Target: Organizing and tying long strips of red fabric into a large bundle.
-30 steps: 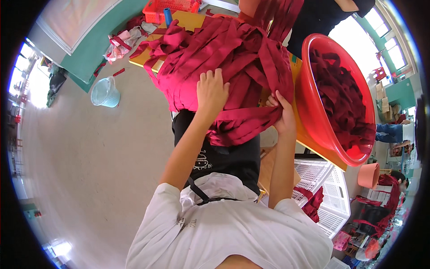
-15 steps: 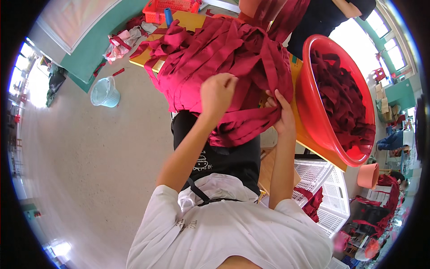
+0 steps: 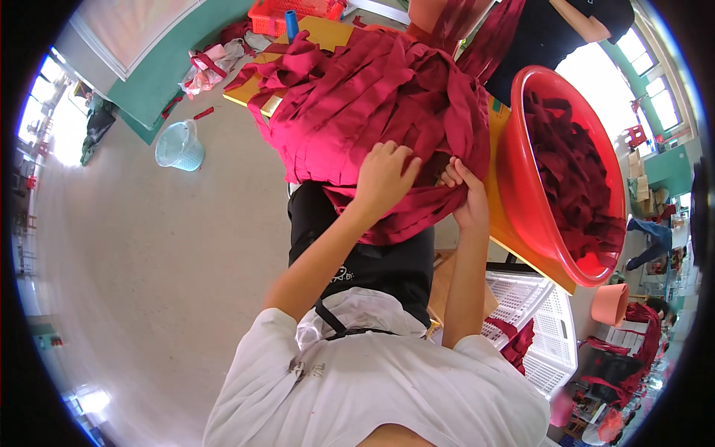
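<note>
Left hand (image 3: 387,177) lies with bent, slightly parted fingers over the red fabric strips (image 3: 339,123); whether it grips any, I cannot tell. Right hand (image 3: 471,201) pinches some at the near side. They heap on the yellow counter (image 3: 328,33), beside a red basin (image 3: 519,190), overhanging the person's lap.
</note>
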`<control>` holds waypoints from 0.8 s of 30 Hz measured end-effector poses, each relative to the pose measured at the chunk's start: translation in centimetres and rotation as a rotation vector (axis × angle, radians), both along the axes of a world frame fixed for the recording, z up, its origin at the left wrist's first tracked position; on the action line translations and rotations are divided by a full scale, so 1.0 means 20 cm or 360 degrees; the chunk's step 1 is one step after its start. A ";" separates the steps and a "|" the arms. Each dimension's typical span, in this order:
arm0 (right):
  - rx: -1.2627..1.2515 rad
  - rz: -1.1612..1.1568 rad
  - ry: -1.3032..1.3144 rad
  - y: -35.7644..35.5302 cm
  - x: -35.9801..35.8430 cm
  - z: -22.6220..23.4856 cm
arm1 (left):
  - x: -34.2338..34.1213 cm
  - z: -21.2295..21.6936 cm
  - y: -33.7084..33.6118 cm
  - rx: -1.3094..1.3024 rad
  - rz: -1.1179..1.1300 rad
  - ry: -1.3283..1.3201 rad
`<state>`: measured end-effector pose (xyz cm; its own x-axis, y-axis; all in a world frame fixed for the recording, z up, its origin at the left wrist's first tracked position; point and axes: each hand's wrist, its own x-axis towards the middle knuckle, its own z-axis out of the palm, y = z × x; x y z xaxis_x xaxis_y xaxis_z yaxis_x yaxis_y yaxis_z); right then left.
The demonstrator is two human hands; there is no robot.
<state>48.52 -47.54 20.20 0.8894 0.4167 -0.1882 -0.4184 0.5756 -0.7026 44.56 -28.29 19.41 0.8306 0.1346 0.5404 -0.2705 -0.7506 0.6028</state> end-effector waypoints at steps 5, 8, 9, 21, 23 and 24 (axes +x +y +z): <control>-0.0140 0.0034 -0.0014 0.02 0.01 0.03 | 0.00 -0.07 -0.11 0.0269 -0.0056 0.0142; -0.0204 -0.0019 0.0045 -0.04 0.02 0.00 | 0.03 0.02 -0.14 -0.0096 -0.0077 0.0236; -0.0203 -0.0021 0.0046 -0.04 0.00 0.03 | 0.02 0.05 -0.14 -0.0096 -0.0079 0.0236; 0.0006 -0.0289 0.0167 -0.09 -0.07 0.13 | 0.18 0.04 -0.01 -0.0099 0.0072 -0.0153; 0.0425 0.0007 0.0052 -0.14 -0.05 0.12 | 0.27 -0.08 0.08 -0.0008 0.0193 -0.0178; 0.0427 0.0001 0.0040 -0.17 -0.04 0.12 | 0.28 -0.06 0.06 -0.0007 0.0185 -0.0189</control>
